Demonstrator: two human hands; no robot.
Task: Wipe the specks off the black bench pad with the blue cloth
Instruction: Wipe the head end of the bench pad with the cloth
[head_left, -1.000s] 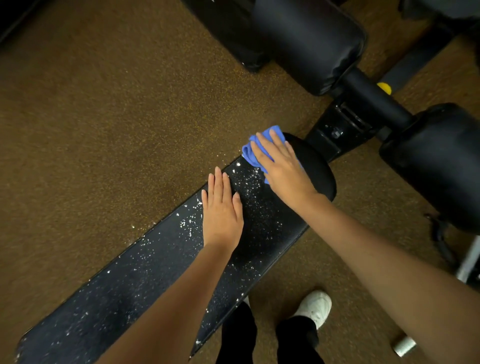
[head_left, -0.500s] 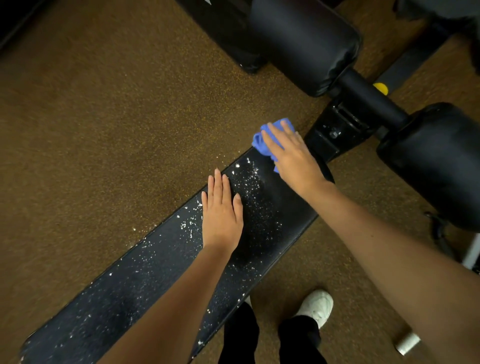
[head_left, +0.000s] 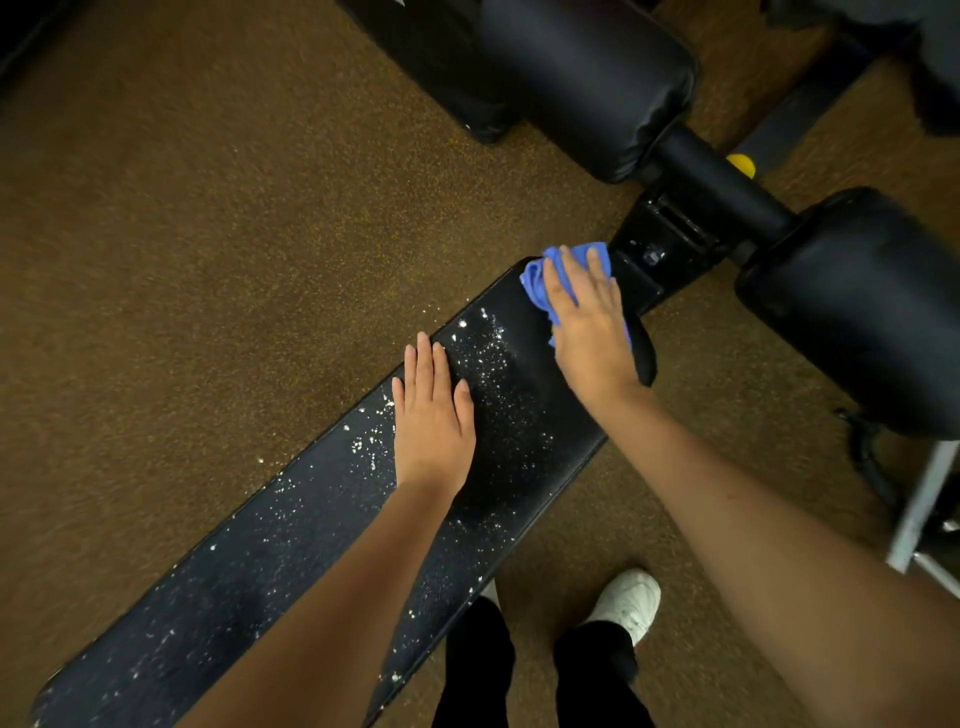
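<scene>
The left hand (head_left: 434, 423) lies flat, palm down, fingers straight and together, its bare forearm extended. The right hand (head_left: 589, 325) presses down with straight, slightly spread fingers, arm outstretched.

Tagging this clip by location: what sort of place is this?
Most likely a gym: a long padded bench, black roller pads on a metal frame, and speckled rubber floor.

Bunched blue cloth (head_left: 540, 283) on bench pad (head_left: 291, 551) end — white-specked.

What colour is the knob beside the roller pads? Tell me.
Yellow; the knob shows in the head view.
</scene>
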